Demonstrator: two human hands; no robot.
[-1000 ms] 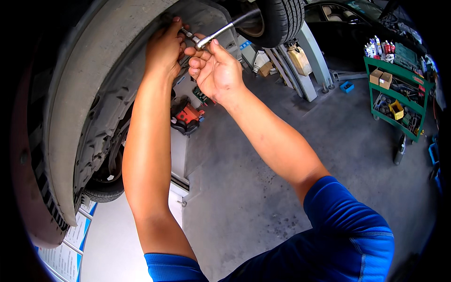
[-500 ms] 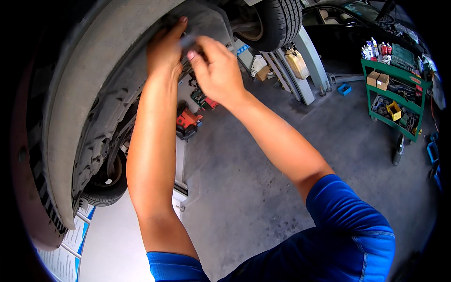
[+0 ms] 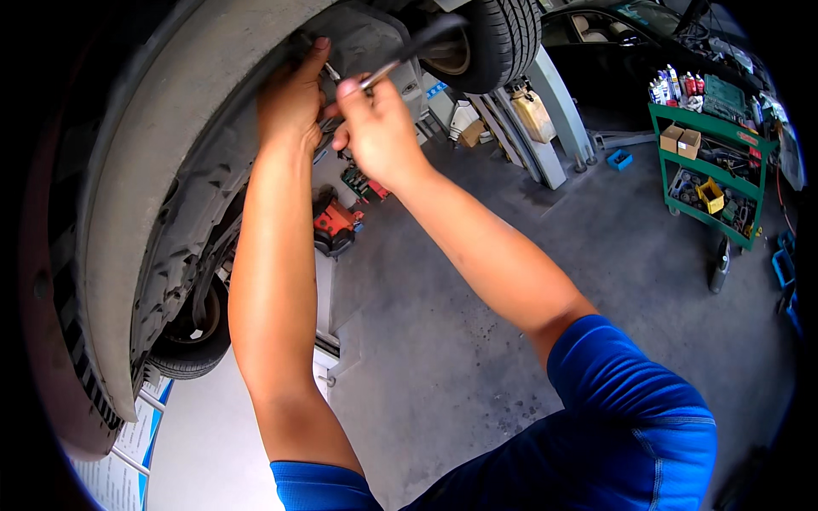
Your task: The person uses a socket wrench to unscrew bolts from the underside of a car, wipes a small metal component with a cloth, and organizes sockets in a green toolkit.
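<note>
Above me is the underside of a raised car, with a pale bumper (image 3: 128, 196) curving along the left and a dark plastic splash panel (image 3: 366, 47) behind my hands. My left hand (image 3: 288, 106) reaches up against this underside, thumb pointing up; its other fingers are mostly hidden. A short metal shaft (image 3: 332, 71) shows beside that thumb. Close on its right, my right hand (image 3: 379, 128) is closed around the metal shank of what looks like a ratchet wrench (image 3: 381, 75). The tool's black handle slants to the upper right, blurred by motion.
A tyre (image 3: 504, 43) hangs just right of the hands, near a lift post (image 3: 558, 111). To the right stands a green tool cart (image 3: 711, 175) with bottles, boxes and a yellow bin. A blue tray (image 3: 619, 159) and a red machine (image 3: 334, 217) are on the floor.
The black handle, earlier only a blur between the hands, now points to the upper right from my right hand. That hand has shifted slightly left and down; the left stays raised.
</note>
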